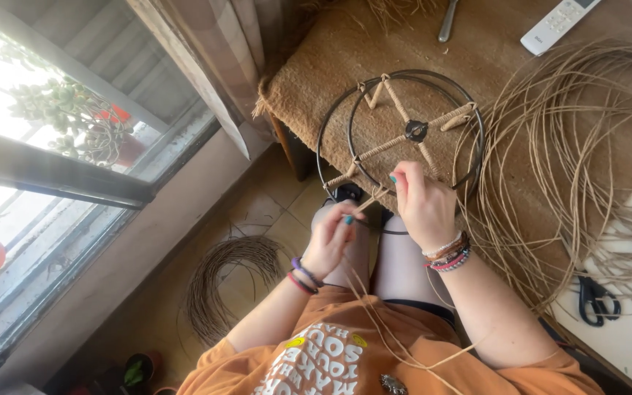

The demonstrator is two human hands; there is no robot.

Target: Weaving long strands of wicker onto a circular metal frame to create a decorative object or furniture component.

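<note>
Clearly both hands were closed; left hand pinched the cord, right hand gripped the wire frame at six o'clock; even tension would keep wraps tight.

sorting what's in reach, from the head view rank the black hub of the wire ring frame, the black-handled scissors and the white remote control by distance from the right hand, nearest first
1. Black hub of the wire ring frame, just above the right hand.
2. Black-handled scissors, lower right on the white surface.
3. White remote control, top right on the woven mat.
</note>
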